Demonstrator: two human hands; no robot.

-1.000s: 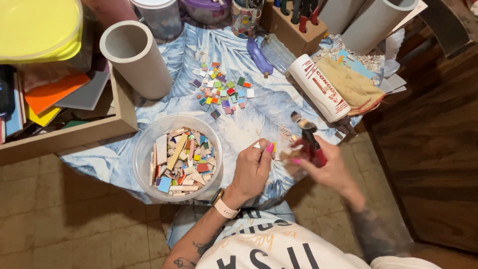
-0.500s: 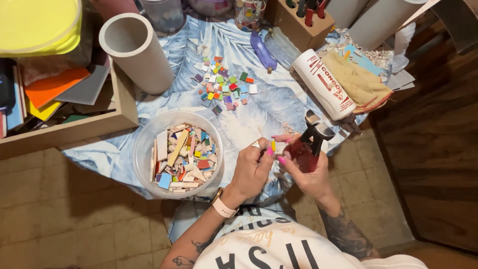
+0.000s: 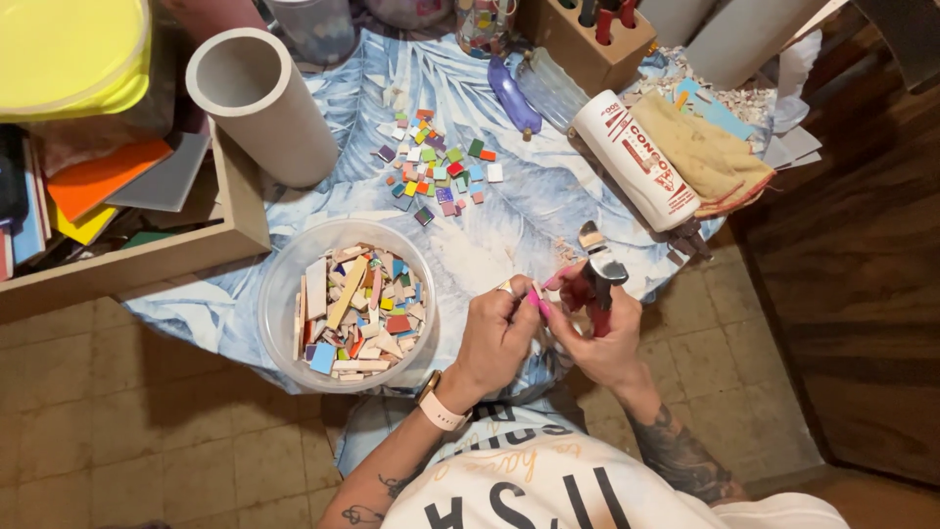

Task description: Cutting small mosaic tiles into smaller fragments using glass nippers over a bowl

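**Hands meet over a small tile piece at the table edge**

We see the left hand [image 3: 496, 338] pinching a tiny piece [image 3: 534, 296], pinkish, too small to make out its shape, at its fingertips. The right hand [image 3: 599, 333] closes around red-handled nippers [image 3: 597, 279] with metal jaws pointing up, its fingers touching the left hand's. Both hover above the near edge of the blue leaf-print cloth [image 3: 519, 211]. Just left stands a clear tub [image 3: 284, 294] of mixed coloured strips; beyond lie loose coloured tiles [image 3: 436, 171].
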